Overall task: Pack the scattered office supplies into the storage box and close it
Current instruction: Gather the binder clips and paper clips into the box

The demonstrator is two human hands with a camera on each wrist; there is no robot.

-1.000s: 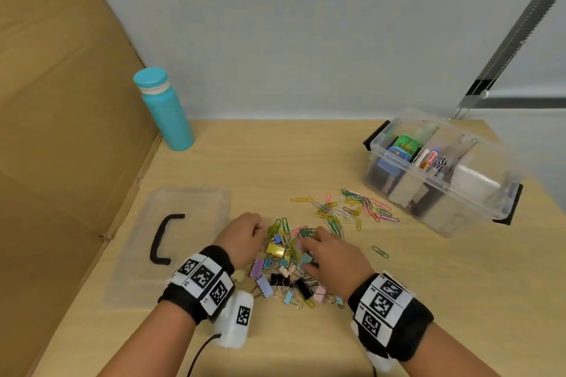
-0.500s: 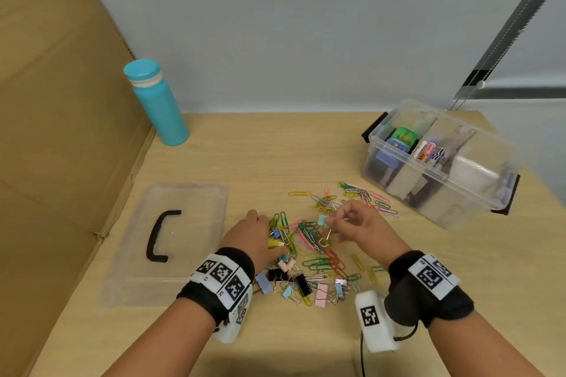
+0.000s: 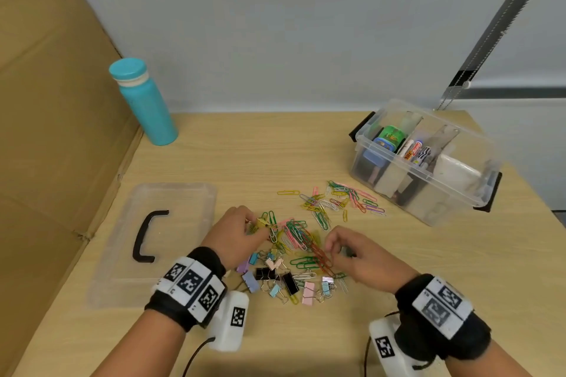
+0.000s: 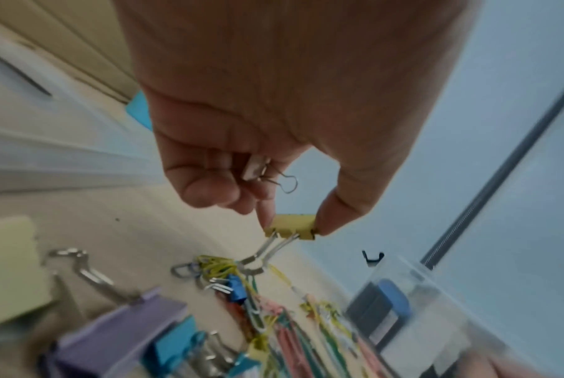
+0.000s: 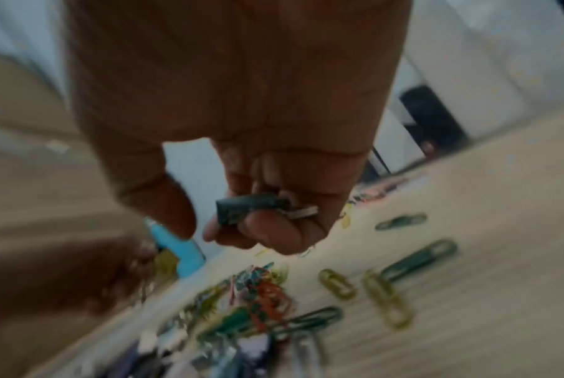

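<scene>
Coloured paper clips (image 3: 309, 236) and binder clips (image 3: 284, 281) lie scattered on the wooden table (image 3: 275, 156). My left hand (image 3: 237, 236) pinches a yellow binder clip (image 4: 291, 226) between thumb and forefinger just above the pile, and a white binder clip (image 4: 254, 170) sits in its curled fingers. My right hand (image 3: 358, 257) hovers right of the pile, its fingers curled round a dark binder clip (image 5: 249, 206). The clear storage box (image 3: 428, 162) stands open at the back right with items in its compartments. Its clear lid (image 3: 153, 239) with a black handle lies flat at the left.
A teal bottle (image 3: 144, 101) stands at the back left by a cardboard panel (image 3: 52, 131). More paper clips (image 3: 340, 199) lie between the pile and the box. A grey wall is behind the table.
Both hands have lifted off the pile. My right hand drew back to the right and toward me; my left hand now holds the yellow binder clip above the clips.
</scene>
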